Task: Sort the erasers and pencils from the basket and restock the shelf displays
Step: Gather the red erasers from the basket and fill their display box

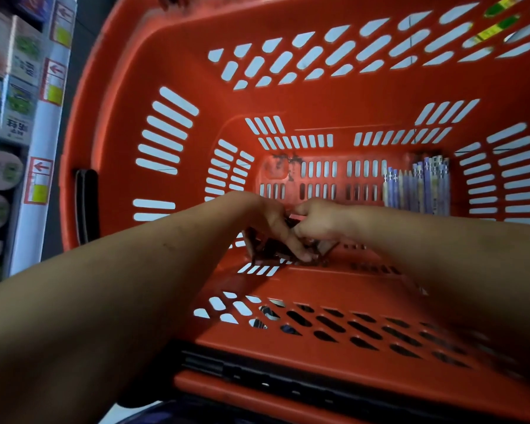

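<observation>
Both my arms reach down into a deep red plastic basket with slotted walls. My left hand and my right hand meet at the basket floor, fingers curled around a bunch of dark pencils that lie partly hidden under them. A row of purple and beige pencils lies against the right side of the basket floor, apart from my hands. No erasers are visible.
A shelf upright with red-arrow price tags runs along the left edge, with boxed goods and round packs behind it. The basket's black handle sits on its left rim, and a black bar crosses the near rim.
</observation>
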Demonstrator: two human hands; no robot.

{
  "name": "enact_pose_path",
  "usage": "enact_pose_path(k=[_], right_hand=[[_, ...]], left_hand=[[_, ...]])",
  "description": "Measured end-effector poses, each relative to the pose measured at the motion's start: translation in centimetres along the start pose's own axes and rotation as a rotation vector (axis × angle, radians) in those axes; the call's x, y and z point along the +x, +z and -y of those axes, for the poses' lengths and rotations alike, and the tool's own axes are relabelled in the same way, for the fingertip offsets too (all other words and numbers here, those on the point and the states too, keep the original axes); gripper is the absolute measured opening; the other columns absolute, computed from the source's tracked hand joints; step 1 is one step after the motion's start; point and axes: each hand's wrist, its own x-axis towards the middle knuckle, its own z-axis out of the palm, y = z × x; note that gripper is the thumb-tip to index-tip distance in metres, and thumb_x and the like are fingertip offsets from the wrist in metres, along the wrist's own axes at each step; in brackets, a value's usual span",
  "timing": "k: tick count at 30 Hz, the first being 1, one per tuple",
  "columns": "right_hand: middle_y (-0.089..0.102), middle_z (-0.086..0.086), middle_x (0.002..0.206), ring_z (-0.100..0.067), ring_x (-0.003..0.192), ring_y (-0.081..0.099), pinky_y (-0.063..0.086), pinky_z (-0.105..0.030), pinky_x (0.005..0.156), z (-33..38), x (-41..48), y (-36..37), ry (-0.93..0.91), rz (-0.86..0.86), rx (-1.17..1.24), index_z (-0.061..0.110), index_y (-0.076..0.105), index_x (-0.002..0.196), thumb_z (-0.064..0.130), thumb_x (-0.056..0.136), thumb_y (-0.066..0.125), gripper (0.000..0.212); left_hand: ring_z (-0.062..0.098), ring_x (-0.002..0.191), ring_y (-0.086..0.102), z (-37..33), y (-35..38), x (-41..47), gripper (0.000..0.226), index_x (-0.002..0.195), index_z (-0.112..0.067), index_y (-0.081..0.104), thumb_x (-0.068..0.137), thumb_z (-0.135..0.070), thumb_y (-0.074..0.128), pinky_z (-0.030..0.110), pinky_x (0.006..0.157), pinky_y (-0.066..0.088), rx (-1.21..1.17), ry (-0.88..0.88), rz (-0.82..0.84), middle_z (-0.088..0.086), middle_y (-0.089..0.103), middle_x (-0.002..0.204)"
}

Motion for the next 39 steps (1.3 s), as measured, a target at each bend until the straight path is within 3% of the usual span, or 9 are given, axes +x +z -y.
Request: enact_pose_path(k=[7, 12, 17, 23, 27, 30, 34, 36, 39], right_hand=[[0.069, -0.014, 0.103, -0.029, 0.089, 0.072, 0.063, -0.038, 0.078, 0.7, 0.7, -1.3, 0.013, -0.100, 0.025, 0.005, 0.063, 0.120, 0.013, 0.096, 0.063, 0.025], [0.064, -0.012, 0.108, -0.028, 0.100, 0.068, 0.061, -0.038, 0.084, 1.1, 1.0, -1.2, 0.049, -0.088, 0.152, 0.006, 0.060, 0.117, 0.018, 0.103, 0.050, 0.021], [0.059, -0.012, 0.107, -0.025, 0.095, 0.065, 0.057, -0.028, 0.067, 1.3, 0.9, -1.0, 0.052, -0.100, 0.151, 0.006, 0.051, 0.129, 0.025, 0.105, 0.052, 0.030], [0.057, -0.008, 0.092, -0.026, 0.098, 0.066, 0.059, -0.033, 0.084, 1.4, 0.8, -0.8, 0.062, -0.172, 0.177, 0.010, 0.050, 0.112, 0.017, 0.103, 0.054, 0.011], [0.067, -0.014, 0.095, -0.029, 0.091, 0.071, 0.060, -0.040, 0.086, 1.6, 1.5, -0.7, 0.071, -0.310, 0.116, 0.004, 0.059, 0.105, 0.008, 0.097, 0.060, 0.010], [0.070, -0.010, 0.095, -0.022, 0.089, 0.071, 0.060, -0.035, 0.087, 1.4, 1.6, -1.6, 0.065, -0.302, 0.227, 0.003, 0.065, 0.105, 0.007, 0.093, 0.067, 0.013], [0.066, -0.006, 0.122, -0.020, 0.114, 0.062, 0.053, -0.031, 0.100, 1.3, 1.8, -2.8, 0.030, -0.066, 0.474, 0.006, 0.068, 0.118, -0.004, 0.095, 0.058, 0.027], [0.067, -0.008, 0.122, -0.022, 0.115, 0.064, 0.054, -0.032, 0.099, 1.2, 2.0, -3.0, 0.027, -0.074, 0.517, 0.005, 0.069, 0.117, -0.006, 0.093, 0.062, 0.027], [0.070, -0.014, 0.112, -0.026, 0.105, 0.070, 0.059, -0.032, 0.091, 1.0, 1.9, -3.1, 0.029, -0.175, 0.573, -0.002, 0.067, 0.115, -0.007, 0.082, 0.076, 0.035]], left_hand=[[0.023, 0.079, 0.072, -0.4, 1.7, 1.4, 0.068, 0.112, -0.024, 0.067, 0.058, -0.055, 0.094, 0.030, 0.046, 0.055, 0.062, 0.020, -0.226, 0.003, 0.070, 0.100], [0.019, 0.094, 0.063, 0.1, 1.2, 2.5, 0.072, 0.124, -0.025, 0.065, 0.063, -0.057, 0.088, 0.031, 0.080, 0.053, 0.136, 0.082, -0.348, -0.001, 0.067, 0.115], [0.017, 0.094, 0.064, 0.4, 1.1, 2.4, 0.067, 0.121, -0.025, 0.066, 0.065, -0.054, 0.089, 0.030, 0.082, 0.054, 0.130, 0.132, -0.380, -0.002, 0.069, 0.113], [0.021, 0.094, 0.057, 0.5, 1.5, 2.0, 0.095, 0.143, -0.018, 0.037, 0.068, -0.040, 0.089, 0.031, 0.073, 0.045, 0.126, 0.273, -0.490, 0.006, 0.064, 0.120], [0.022, 0.101, 0.061, 0.5, 2.3, 2.0, 0.107, 0.154, -0.024, 0.033, 0.067, -0.054, 0.087, 0.030, 0.076, 0.046, 0.153, 0.302, -0.581, 0.005, 0.066, 0.126], [0.025, 0.096, 0.062, 0.2, 2.6, 1.9, 0.093, 0.145, -0.025, 0.043, 0.068, -0.055, 0.085, 0.031, 0.072, 0.046, 0.078, 0.274, -0.650, 0.003, 0.066, 0.118], [0.024, 0.092, 0.056, 0.1, 2.6, 1.7, 0.071, 0.130, -0.017, 0.042, 0.077, -0.041, 0.082, 0.030, 0.063, 0.041, 0.029, 0.228, -0.677, 0.003, 0.057, 0.109], [0.023, 0.088, 0.054, 0.0, 2.7, 1.6, 0.066, 0.126, -0.016, 0.040, 0.080, -0.040, 0.081, 0.027, 0.054, 0.037, 0.029, 0.199, -0.684, 0.001, 0.051, 0.103], [0.024, 0.085, 0.054, -0.1, 2.8, 1.7, 0.061, 0.123, -0.016, 0.042, 0.083, -0.044, 0.077, 0.032, 0.064, 0.042, 0.050, 0.192, -0.695, 0.002, 0.053, 0.101]])
